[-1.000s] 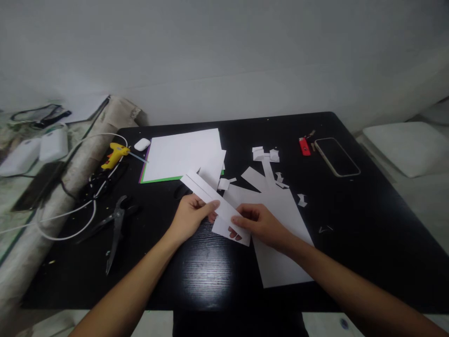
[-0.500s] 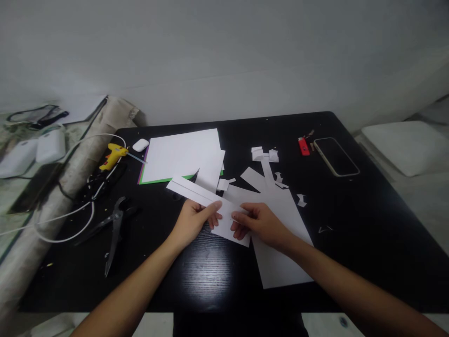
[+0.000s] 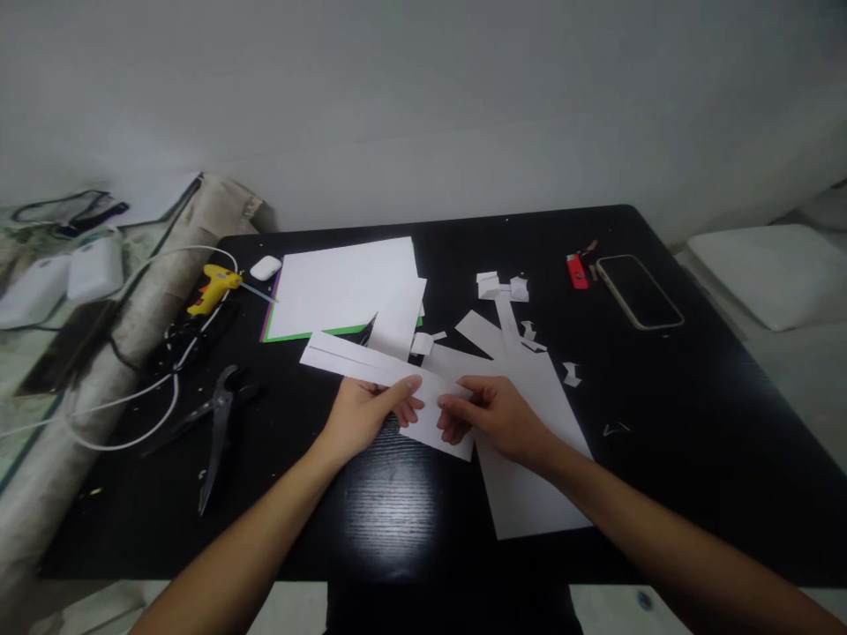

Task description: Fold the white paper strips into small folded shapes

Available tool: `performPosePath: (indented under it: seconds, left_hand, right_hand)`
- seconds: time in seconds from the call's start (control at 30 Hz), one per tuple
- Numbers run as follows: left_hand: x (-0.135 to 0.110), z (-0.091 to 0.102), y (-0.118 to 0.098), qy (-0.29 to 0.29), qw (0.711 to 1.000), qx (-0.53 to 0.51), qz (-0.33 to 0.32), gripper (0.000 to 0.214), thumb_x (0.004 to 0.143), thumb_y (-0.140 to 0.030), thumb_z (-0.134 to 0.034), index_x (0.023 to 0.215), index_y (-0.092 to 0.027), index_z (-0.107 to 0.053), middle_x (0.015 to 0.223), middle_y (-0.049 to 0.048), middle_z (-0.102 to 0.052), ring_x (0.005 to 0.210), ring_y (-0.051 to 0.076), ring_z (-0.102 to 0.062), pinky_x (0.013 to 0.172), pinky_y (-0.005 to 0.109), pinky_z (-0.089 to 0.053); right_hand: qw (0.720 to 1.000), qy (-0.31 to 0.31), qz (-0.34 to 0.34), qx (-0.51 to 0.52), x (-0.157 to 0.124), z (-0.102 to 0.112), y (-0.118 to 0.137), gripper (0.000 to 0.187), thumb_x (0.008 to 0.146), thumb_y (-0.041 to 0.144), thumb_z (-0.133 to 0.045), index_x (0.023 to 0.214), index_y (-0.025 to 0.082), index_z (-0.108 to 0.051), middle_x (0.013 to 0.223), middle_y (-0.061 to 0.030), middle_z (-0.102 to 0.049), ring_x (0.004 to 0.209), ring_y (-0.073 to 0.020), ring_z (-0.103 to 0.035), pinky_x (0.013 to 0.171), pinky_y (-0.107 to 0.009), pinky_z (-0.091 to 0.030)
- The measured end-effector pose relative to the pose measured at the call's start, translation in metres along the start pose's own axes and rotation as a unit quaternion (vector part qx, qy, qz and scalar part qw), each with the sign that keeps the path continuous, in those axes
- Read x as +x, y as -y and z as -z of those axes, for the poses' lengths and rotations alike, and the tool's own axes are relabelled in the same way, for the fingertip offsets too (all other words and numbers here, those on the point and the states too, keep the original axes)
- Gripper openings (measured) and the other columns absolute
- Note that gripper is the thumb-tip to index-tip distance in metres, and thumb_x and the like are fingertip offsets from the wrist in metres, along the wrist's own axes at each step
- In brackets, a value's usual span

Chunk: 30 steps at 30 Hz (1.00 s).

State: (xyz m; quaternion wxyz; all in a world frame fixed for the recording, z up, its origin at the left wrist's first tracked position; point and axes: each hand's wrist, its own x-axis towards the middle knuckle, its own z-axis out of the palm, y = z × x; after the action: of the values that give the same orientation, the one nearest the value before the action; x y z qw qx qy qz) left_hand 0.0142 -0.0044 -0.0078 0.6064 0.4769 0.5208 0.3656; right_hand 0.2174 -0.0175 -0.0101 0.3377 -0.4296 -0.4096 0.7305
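My left hand [image 3: 367, 413] and my right hand [image 3: 493, 414] both pinch a long white paper strip [image 3: 344, 357] with a fold line along it, held just above the black table [image 3: 694, 414]. The strip runs from upper left to lower right, its far end pointing left. My left thumb lies on top of the strip, fingers beneath. My right thumb and fingers grip its near end. A larger cut white sheet [image 3: 529, 476] lies under my right hand.
A stack of white and coloured paper [image 3: 344, 287] lies at the back. Small paper scraps [image 3: 503, 291] lie beside it. Scissors [image 3: 218, 423], a yellow glue gun [image 3: 212, 289] and a white cable [image 3: 132, 397] are at left. A red lighter [image 3: 575, 272] and a phone [image 3: 639, 291] are at right.
The paper strip has swung counter-clockwise, its far end moving left and flatter. Both hands stayed pinched on it and shifted slightly closer together.
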Motion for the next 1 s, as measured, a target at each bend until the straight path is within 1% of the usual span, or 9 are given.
performPosePath:
  seconds: [0.17,0.3,0.43,0.57,0.73,0.9,1.0]
  left_hand:
    - [0.002,0.001,0.002,0.012,1.000,0.015,-0.011,0.033,0.086,-0.035,-0.074,0.064,-0.010,-0.075,0.057,0.0071,-0.072,0.052,0.015,-0.066,0.056,0.024,-0.056]
    - [0.003,0.000,0.003,0.041,0.999,0.009,0.011,0.032,0.084,-0.037,-0.075,0.066,-0.010,-0.075,0.055,0.0056,-0.070,0.049,0.014,-0.065,0.052,0.023,-0.054]
    - [0.001,-0.002,0.006,0.064,0.998,-0.009,0.026,0.030,0.083,-0.037,-0.076,0.068,-0.011,-0.075,0.059,0.0051,-0.072,0.049,0.014,-0.066,0.049,0.023,-0.054]
    - [-0.001,-0.003,0.008,0.055,0.998,-0.012,0.034,0.028,0.082,-0.036,-0.077,0.069,-0.011,-0.075,0.062,0.0058,-0.073,0.050,0.014,-0.067,0.049,0.023,-0.055]
    - [-0.001,-0.005,0.005,0.043,0.999,0.005,0.028,0.028,0.082,-0.035,-0.075,0.068,-0.011,-0.075,0.061,0.0064,-0.074,0.051,0.015,-0.068,0.051,0.025,-0.057]
    - [-0.002,-0.008,0.003,0.042,0.999,0.014,0.024,0.027,0.083,-0.035,-0.074,0.069,-0.012,-0.075,0.062,0.0073,-0.075,0.054,0.017,-0.069,0.054,0.026,-0.059]
    - [-0.002,-0.008,0.004,0.041,0.999,0.014,0.027,0.026,0.082,-0.035,-0.074,0.069,-0.012,-0.074,0.064,0.0079,-0.075,0.055,0.018,-0.070,0.054,0.027,-0.059]
  right_hand:
    - [1.000,-0.003,-0.003,0.009,0.001,0.001,-0.004,0.036,0.078,0.047,-0.082,0.077,0.013,-0.072,0.070,-0.0052,-0.075,0.057,-0.0148,-0.071,0.057,-0.026,-0.059]
    - [1.000,-0.003,0.001,0.008,0.001,0.001,-0.008,0.034,0.080,0.046,-0.081,0.079,0.013,-0.072,0.070,-0.0047,-0.074,0.057,-0.0146,-0.071,0.057,-0.026,-0.059]
    - [1.000,0.001,0.006,0.003,0.002,0.000,-0.011,0.035,0.080,0.046,-0.081,0.077,0.013,-0.070,0.070,-0.0045,-0.074,0.057,-0.0142,-0.071,0.056,-0.025,-0.059]
    - [1.000,0.005,0.008,0.004,0.002,0.000,-0.013,0.036,0.080,0.047,-0.080,0.078,0.013,-0.070,0.071,-0.0045,-0.074,0.057,-0.0140,-0.071,0.057,-0.025,-0.059]
    - [1.000,0.002,-0.001,0.016,0.002,0.000,-0.013,0.038,0.079,0.049,-0.080,0.079,0.012,-0.070,0.071,-0.0044,-0.074,0.057,-0.0135,-0.071,0.057,-0.024,-0.059]
    - [1.000,-0.004,-0.011,0.018,0.002,0.000,-0.013,0.039,0.079,0.050,-0.081,0.085,0.013,-0.072,0.075,-0.0066,-0.077,0.064,-0.0171,-0.074,0.062,-0.028,-0.062]
    - [1.000,-0.003,-0.004,0.016,0.002,0.001,-0.014,0.037,0.079,0.048,-0.081,0.083,0.013,-0.072,0.074,-0.0069,-0.077,0.064,-0.0172,-0.074,0.062,-0.028,-0.061]
